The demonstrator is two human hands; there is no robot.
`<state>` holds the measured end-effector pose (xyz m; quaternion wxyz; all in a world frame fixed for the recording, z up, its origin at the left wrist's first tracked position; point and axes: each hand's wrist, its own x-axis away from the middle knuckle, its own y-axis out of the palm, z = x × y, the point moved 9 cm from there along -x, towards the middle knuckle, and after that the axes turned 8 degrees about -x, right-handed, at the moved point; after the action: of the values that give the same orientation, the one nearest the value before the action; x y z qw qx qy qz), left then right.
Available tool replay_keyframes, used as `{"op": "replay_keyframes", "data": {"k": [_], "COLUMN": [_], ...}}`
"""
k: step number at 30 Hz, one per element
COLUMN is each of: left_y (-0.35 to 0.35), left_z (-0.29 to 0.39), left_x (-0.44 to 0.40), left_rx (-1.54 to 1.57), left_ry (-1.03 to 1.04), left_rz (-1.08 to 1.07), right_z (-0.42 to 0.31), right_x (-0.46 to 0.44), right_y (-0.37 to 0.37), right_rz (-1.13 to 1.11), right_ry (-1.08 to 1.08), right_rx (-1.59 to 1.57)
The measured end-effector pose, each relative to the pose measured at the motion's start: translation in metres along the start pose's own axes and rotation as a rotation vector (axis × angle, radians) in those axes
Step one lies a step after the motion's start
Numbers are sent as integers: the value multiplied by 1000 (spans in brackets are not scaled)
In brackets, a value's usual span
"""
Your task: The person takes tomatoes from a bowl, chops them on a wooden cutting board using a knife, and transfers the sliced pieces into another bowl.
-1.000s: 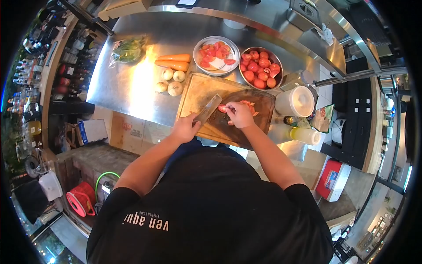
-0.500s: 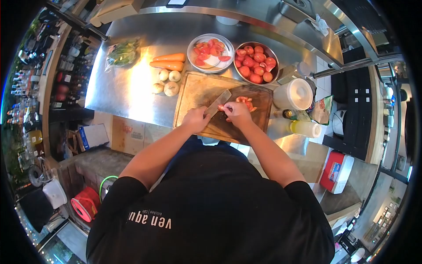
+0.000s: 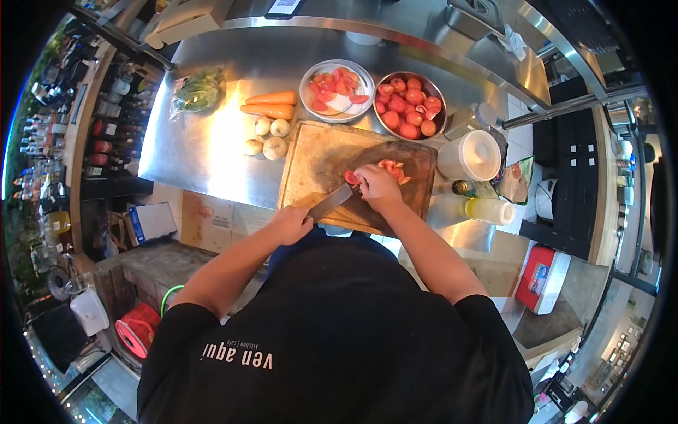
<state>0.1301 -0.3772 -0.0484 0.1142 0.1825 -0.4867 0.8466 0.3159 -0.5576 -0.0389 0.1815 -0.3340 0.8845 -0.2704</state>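
My left hand is wrapped round the handle of a kitchen knife near the front edge of a wooden cutting board. The blade points up and to the right, its tip close to my right fingers. My right hand is closed on a piece of tomato on the board; its fingers partly hide it. Just beyond that hand lies a small pile of cut tomato.
Behind the board stand a plate of tomato wedges and a metal bowl of tomatoes. Carrots, onions and bagged greens lie to the left. A lidded tub and a bottle of yellow liquid stand to the right.
My left hand has drawn the knife back toward my body and to the left. My right hand has shifted slightly and still holds the tomato piece.
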Motion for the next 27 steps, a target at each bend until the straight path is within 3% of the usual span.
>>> {"op": "replay_keyframes", "data": {"k": [4, 7, 11, 13, 18, 23, 26, 27], "left_y": [5, 1, -5, -8, -16, -15, -16, -16], "left_z": [-17, -30, -43, -46, -43, -47, -49, -50], "left_x": [12, 19, 25, 27, 28, 27, 25, 24], "left_rx": [51, 130, 238, 220, 232, 206, 197, 188], "left_ry": [-14, -33, -106, -117, -106, -141, -108, -96], "left_rz": [-37, 30, 123, 157, 187, 169, 200, 199], "right_z": [10, 0, -12, -2, 13, -31, -37, -31], "right_x": [3, 8, 0, 0, 2, -12, -21, -23], "right_y": [4, -14, -18, -4, 5, -6, 14, 28], "right_rz": [-264, -267, -208, -282, -302, -166, -231, -356], "right_ry": [41, 24, -11, 44, 14, -39, -112, -71], "right_rx": [169, 373, 355, 429, 405, 468, 247, 203]}}
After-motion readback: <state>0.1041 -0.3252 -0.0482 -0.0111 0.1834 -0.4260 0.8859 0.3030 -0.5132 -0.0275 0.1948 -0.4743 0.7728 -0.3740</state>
